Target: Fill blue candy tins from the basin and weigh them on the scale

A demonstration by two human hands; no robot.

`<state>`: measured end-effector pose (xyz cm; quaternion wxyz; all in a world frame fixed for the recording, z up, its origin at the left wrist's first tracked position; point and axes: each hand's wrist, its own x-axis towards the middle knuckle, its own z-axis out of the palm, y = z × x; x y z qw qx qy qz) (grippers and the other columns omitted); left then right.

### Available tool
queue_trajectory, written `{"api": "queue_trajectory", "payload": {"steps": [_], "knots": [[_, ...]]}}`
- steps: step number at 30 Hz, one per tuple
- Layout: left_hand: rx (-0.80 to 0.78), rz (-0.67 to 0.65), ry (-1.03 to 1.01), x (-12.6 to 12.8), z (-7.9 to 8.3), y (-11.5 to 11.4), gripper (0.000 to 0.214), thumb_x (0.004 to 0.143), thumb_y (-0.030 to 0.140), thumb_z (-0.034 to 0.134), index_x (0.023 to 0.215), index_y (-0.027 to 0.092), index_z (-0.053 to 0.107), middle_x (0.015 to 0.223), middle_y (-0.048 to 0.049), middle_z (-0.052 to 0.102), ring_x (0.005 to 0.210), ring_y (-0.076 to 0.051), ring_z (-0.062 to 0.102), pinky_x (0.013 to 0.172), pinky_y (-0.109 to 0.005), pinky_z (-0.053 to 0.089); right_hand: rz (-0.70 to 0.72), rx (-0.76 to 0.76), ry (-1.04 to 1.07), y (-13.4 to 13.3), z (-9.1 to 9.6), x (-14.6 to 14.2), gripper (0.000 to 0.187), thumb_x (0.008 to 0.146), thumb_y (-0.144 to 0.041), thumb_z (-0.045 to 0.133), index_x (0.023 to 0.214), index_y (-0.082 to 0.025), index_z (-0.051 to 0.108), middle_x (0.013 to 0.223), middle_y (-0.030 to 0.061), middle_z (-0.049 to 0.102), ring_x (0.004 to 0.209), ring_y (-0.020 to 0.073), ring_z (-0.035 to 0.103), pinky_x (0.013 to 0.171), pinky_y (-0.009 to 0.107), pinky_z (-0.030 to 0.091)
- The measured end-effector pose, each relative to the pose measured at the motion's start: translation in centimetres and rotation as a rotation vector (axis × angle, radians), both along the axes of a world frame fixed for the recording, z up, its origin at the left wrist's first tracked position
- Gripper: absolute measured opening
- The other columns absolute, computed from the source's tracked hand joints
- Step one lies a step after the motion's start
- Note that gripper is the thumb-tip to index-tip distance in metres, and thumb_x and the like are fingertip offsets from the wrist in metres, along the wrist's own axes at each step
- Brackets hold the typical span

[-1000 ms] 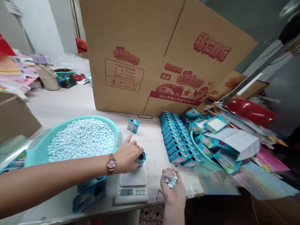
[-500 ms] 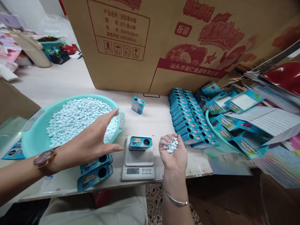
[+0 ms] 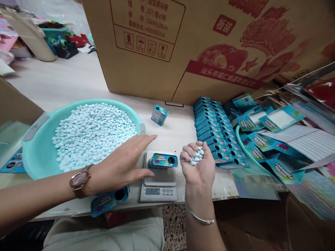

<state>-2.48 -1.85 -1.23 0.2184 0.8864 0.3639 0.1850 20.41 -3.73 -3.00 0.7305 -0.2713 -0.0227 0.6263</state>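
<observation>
A small blue tin (image 3: 163, 160) lies on a white digital scale (image 3: 158, 184) at the table's front edge. My left hand (image 3: 123, 164) hovers just left of the tin, fingers stretched out and holding nothing; a watch is on that wrist. My right hand (image 3: 197, 164) is cupped palm up just right of the scale, holding a heap of pale blue candies (image 3: 196, 156). A teal basin (image 3: 36, 153) full of the same candies (image 3: 91, 132) sits at the left.
A big cardboard box (image 3: 199, 45) stands behind. Rows of blue tins (image 3: 214, 134) lie right of the scale, one loose tin (image 3: 159, 115) behind it, another (image 3: 110, 201) under my left hand. Printed cards and papers (image 3: 282, 139) pile up at right.
My left hand let go of the tin on the scale, opened, and now hovers beside it. My right hand rose with the candies towards the tin. The view tilted down.
</observation>
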Motion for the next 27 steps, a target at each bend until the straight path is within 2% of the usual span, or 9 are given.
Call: {"api": "queue_trajectory", "payload": {"steps": [4, 9, 12, 16, 20, 23, 27], "knots": [[-0.032, -0.058, -0.019, 2.3, -0.3, 0.3, 0.079, 0.076, 0.038, 0.07, 0.141, 0.023, 0.027, 0.14, -0.0117, 0.045, 0.128, -0.027, 0.042, 0.106, -0.044, 0.038, -0.022, 0.008, -0.069, 0.3, 0.1, -0.5, 0.016, 0.081, -0.026, 0.059, 0.076, -0.02, 0.045, 0.059, -0.0094, 0.04, 0.046, 0.0051, 0.039, 0.041, 0.017, 0.029], [-0.091, -0.108, 0.036, 5.2, -0.9, 0.7, 0.072, 0.071, 0.034, 0.075, 0.132, 0.018, 0.04, 0.125, -0.0123, 0.056, 0.115, -0.028, 0.052, 0.098, -0.042, 0.043, -0.037, -0.003, -0.084, 0.7, 0.1, -1.0, 0.017, 0.08, -0.027, 0.06, 0.076, -0.02, 0.045, 0.057, -0.01, 0.038, 0.045, 0.0051, 0.037, 0.041, 0.017, 0.028], [-0.095, -0.099, 0.058, 5.8, -1.3, 0.8, 0.071, 0.069, 0.035, 0.076, 0.13, 0.016, 0.043, 0.12, -0.0125, 0.059, 0.112, -0.029, 0.053, 0.095, -0.043, 0.044, -0.045, -0.01, -0.077, 0.7, 0.3, -0.9, 0.016, 0.082, -0.027, 0.058, 0.075, -0.02, 0.046, 0.057, -0.0097, 0.039, 0.044, 0.0052, 0.037, 0.041, 0.017, 0.028], [-0.061, -0.085, 0.002, 5.6, -1.2, 0.8, 0.07, 0.073, 0.037, 0.073, 0.132, 0.017, 0.041, 0.123, -0.0119, 0.056, 0.114, -0.028, 0.05, 0.096, -0.041, 0.042, -0.051, -0.003, -0.046, 0.6, 0.2, -0.7, 0.015, 0.084, -0.028, 0.056, 0.075, -0.02, 0.046, 0.057, -0.0093, 0.04, 0.044, 0.0055, 0.037, 0.04, 0.017, 0.028], [0.085, -0.104, -0.034, 5.9, 0.7, 0.9, 0.04, 0.085, 0.034, 0.06, 0.122, 0.022, 0.052, 0.111, -0.0074, 0.059, 0.105, -0.025, 0.051, 0.095, -0.045, 0.039, -0.012, -0.001, 0.066, 0.6, 0.1, -0.7, 0.015, 0.087, -0.026, 0.052, 0.075, -0.02, 0.045, 0.057, -0.009, 0.041, 0.046, 0.0057, 0.04, 0.043, 0.016, 0.034], [0.272, -0.12, -0.039, 7.1, 2.3, 0.8, 0.022, 0.089, 0.03, 0.053, 0.109, 0.025, 0.061, 0.097, -0.0037, 0.061, 0.1, -0.023, 0.051, 0.103, -0.054, 0.026, 0.01, -0.044, 0.18, 0.4, 0.4, -1.0, 0.018, 0.089, -0.026, 0.048, 0.074, -0.019, 0.045, 0.06, -0.0069, 0.046, 0.055, 0.0065, 0.05, 0.053, 0.018, 0.046], [0.438, -0.127, 0.055, 9.1, 2.4, 0.5, 0.013, 0.087, 0.025, 0.054, 0.081, 0.02, 0.065, 0.085, -0.0027, 0.062, 0.097, -0.023, 0.051, 0.108, -0.06, 0.013, -0.033, -0.09, 0.281, -0.1, 0.8, -1.4, 0.021, 0.091, -0.026, 0.045, 0.072, -0.019, 0.049, 0.063, -0.0038, 0.052, 0.064, 0.0078, 0.057, 0.062, 0.018, 0.051]]}}
